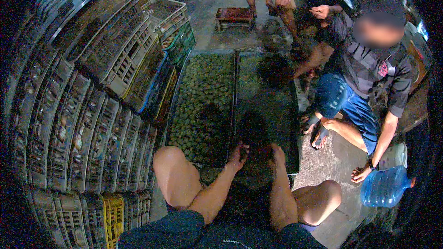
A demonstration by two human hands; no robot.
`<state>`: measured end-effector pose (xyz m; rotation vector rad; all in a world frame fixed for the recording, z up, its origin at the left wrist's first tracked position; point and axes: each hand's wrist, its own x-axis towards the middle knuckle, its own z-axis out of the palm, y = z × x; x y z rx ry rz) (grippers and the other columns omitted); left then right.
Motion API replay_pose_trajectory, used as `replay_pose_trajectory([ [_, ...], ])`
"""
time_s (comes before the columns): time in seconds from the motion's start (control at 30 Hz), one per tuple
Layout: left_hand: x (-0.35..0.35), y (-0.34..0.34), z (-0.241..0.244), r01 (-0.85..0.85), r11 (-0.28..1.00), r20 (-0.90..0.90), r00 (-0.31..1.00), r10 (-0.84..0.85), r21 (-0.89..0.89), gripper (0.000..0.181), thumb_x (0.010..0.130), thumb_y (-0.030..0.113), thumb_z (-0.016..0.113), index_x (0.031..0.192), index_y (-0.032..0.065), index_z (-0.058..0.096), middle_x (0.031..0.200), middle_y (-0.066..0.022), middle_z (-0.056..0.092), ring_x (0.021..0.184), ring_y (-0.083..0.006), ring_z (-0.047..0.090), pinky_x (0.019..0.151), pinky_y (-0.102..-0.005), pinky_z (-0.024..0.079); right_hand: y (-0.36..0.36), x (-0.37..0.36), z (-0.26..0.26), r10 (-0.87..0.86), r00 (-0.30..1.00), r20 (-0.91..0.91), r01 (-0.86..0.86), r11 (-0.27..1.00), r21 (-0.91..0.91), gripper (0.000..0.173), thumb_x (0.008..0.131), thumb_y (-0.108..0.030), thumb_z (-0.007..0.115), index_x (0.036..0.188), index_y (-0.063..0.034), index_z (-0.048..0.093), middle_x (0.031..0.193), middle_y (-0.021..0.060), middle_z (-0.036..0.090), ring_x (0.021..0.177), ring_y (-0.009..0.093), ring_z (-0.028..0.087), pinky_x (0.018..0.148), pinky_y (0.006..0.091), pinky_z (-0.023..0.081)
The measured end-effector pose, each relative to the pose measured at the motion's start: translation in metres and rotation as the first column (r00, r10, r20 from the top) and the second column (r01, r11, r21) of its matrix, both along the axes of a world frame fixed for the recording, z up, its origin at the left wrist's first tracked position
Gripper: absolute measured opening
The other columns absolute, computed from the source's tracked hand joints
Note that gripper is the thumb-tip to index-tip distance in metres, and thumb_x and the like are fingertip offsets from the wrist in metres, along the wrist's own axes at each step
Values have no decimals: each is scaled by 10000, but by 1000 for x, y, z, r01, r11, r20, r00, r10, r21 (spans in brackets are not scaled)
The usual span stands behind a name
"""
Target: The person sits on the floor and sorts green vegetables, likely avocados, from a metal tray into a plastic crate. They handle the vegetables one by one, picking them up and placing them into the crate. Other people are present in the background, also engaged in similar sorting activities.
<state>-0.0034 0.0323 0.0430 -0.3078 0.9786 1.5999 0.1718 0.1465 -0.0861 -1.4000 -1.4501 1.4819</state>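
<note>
My left hand [239, 154] and my right hand [276, 155] are at the near end of a dark shallow tray [296, 166], a short gap apart. Deep shadow covers the fingers, so whether either hand holds anything cannot be told. Dim, greyish-green contents [254, 71] show at the tray's far end; nearer my hands they are lost in shadow. Left of it, close alongside, lies a second long tray [177, 91] filled with many small round greenish pieces [204, 86]. My left hand is near the border between the two trays.
Stacked plastic crates [83, 128] rise along the left, one yellow [113, 219]. A seated person [367, 65] at right reaches one arm over the right tray; their other hand is beside a blue water jug [382, 186]. More people sit behind a low wooden stool [234, 14].
</note>
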Motion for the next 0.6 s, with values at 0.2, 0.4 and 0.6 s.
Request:
replay_pose_trajectory([
  [0.2, -33, -34, -41, -61, 988, -67, 996, 51, -144, 244, 818, 352, 581, 722, 142, 502, 604, -16, 549, 471, -114, 508, 349, -228, 351, -28, -43, 95, -57, 995, 84, 82, 938, -338, 442, 853, -454, 459, 751, -33, 544, 606, 79, 566, 558, 233, 517, 548, 353, 440],
  [0.4, -39, -51, -26, -166, 981, 223, 957, 184, -98, 252, 850, 354, 529, 797, 113, 579, 673, -30, 573, 475, -106, 511, 355, -226, 360, -43, -80, 61, 259, 898, 355, -330, 931, 158, 393, 855, -423, 459, 750, -54, 541, 616, 87, 549, 548, 221, 498, 569, 366, 439],
  [0.6, -70, -100, -27, -137, 982, -92, 988, 126, -129, 326, 846, 399, 521, 762, 88, 574, 652, -30, 551, 457, -107, 481, 359, -225, 312, -66, -120, 135, -131, 880, -456, -272, 647, -712, 393, 839, -493, 471, 777, -112, 543, 608, 58, 530, 504, 162, 474, 460, 295, 405],
])
